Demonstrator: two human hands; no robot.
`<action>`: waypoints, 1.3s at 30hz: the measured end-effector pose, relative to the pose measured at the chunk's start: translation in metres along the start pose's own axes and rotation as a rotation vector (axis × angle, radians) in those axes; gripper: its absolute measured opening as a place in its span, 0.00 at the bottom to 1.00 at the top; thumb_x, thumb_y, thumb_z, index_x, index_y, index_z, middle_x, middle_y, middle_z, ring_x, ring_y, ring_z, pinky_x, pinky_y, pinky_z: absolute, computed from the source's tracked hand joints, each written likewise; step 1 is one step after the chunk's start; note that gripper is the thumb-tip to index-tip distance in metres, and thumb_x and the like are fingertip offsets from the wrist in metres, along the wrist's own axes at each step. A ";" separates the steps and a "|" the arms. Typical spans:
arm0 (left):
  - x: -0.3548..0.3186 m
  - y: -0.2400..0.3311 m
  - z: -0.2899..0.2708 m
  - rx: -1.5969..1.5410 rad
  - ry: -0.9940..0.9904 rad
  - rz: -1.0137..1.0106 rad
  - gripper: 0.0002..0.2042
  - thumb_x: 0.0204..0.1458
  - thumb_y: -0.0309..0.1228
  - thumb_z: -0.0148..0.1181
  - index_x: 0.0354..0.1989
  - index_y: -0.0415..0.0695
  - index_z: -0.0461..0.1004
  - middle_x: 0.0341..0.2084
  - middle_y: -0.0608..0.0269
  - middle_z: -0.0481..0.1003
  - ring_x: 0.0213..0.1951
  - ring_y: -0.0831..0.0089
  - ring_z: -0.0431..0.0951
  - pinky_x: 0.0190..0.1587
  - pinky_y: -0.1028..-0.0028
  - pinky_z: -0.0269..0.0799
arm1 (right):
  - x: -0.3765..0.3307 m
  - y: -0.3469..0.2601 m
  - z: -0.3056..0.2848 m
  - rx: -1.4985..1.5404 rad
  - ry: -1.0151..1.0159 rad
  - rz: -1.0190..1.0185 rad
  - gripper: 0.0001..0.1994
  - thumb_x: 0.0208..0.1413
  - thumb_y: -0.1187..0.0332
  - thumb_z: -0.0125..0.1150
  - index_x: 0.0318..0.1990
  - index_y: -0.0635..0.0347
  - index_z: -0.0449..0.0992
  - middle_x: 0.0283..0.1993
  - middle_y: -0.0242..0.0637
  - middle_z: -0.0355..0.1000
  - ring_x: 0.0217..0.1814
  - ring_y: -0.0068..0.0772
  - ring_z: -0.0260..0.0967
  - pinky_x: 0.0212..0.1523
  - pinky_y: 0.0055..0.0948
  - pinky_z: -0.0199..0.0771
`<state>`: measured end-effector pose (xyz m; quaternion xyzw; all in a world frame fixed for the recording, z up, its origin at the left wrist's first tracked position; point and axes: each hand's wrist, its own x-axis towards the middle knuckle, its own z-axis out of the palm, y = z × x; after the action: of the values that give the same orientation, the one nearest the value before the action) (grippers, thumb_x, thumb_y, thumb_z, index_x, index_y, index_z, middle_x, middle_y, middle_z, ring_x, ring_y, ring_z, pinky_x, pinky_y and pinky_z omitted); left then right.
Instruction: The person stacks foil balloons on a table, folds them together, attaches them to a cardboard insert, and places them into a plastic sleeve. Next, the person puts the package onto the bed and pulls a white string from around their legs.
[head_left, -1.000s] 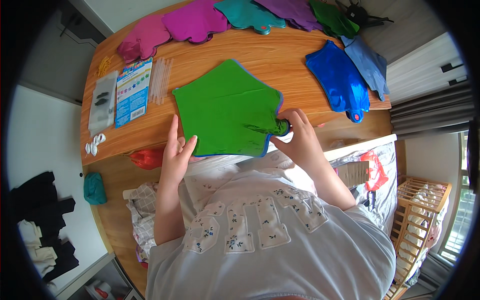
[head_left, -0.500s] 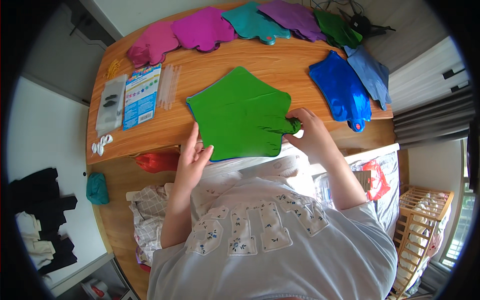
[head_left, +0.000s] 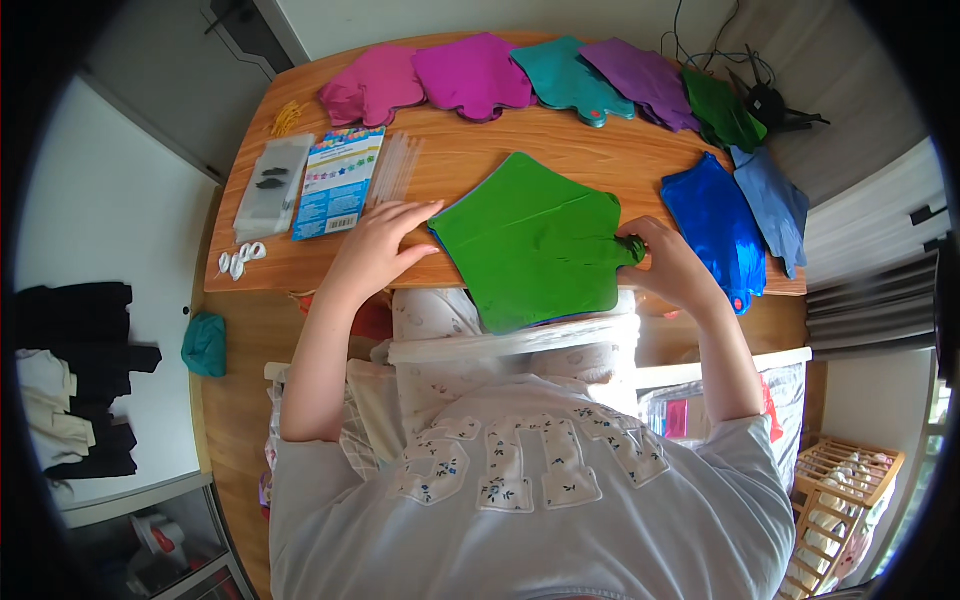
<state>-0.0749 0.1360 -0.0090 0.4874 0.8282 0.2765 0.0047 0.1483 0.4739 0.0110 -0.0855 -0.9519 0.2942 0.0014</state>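
A flat green star-shaped foil balloon [head_left: 535,245] lies over the front edge of the wooden table, and a thin blue edge of another sheet shows under it. My right hand [head_left: 668,262] pinches the crumpled tab at its right side between thumb and fingers. Beside the left corner, my left hand [head_left: 385,245] is open, its thumb and fingers apart around that corner; whether a fingertip touches it I cannot tell. The balloon's lower part hangs past the table edge, above my lap.
Along the back lie pink [head_left: 375,85], magenta [head_left: 475,75], teal [head_left: 570,80], purple [head_left: 640,80] and darker green [head_left: 722,108] foil balloons. Blue ones [head_left: 715,225] are at the right. At left are a printed card [head_left: 340,185], clear bags [head_left: 272,190], clear straws [head_left: 398,170] and white ribbon rolls [head_left: 240,260].
My left hand has let go of the balloon's lower left edge and moved up to its left corner. The balloon has turned slightly, and my right hand keeps its hold. The view has shifted.
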 end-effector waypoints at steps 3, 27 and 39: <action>0.009 -0.008 0.008 -0.111 -0.092 0.001 0.23 0.53 0.33 0.68 0.59 0.49 0.76 0.53 0.58 0.78 0.56 0.60 0.73 0.60 0.64 0.69 | 0.002 0.002 -0.002 0.025 0.000 -0.005 0.22 0.46 0.73 0.72 0.51 0.64 0.75 0.48 0.46 0.75 0.53 0.47 0.72 0.55 0.38 0.72; 0.009 -0.032 0.036 -0.150 0.121 0.080 0.09 0.49 0.29 0.70 0.40 0.46 0.86 0.38 0.64 0.84 0.46 0.66 0.79 0.53 0.66 0.71 | 0.001 0.009 -0.008 0.177 -0.009 0.103 0.26 0.42 0.72 0.74 0.52 0.63 0.75 0.51 0.44 0.77 0.56 0.44 0.75 0.60 0.36 0.72; 0.010 -0.026 0.033 0.041 0.144 0.070 0.07 0.47 0.32 0.71 0.35 0.50 0.86 0.36 0.72 0.84 0.43 0.74 0.79 0.57 0.67 0.59 | -0.002 0.018 -0.004 0.203 0.025 0.029 0.18 0.46 0.76 0.72 0.43 0.64 0.69 0.53 0.46 0.78 0.59 0.48 0.75 0.58 0.35 0.74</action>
<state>-0.0924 0.1495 -0.0464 0.4947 0.8145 0.2938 -0.0745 0.1535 0.4901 0.0044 -0.1024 -0.9157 0.3882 0.0174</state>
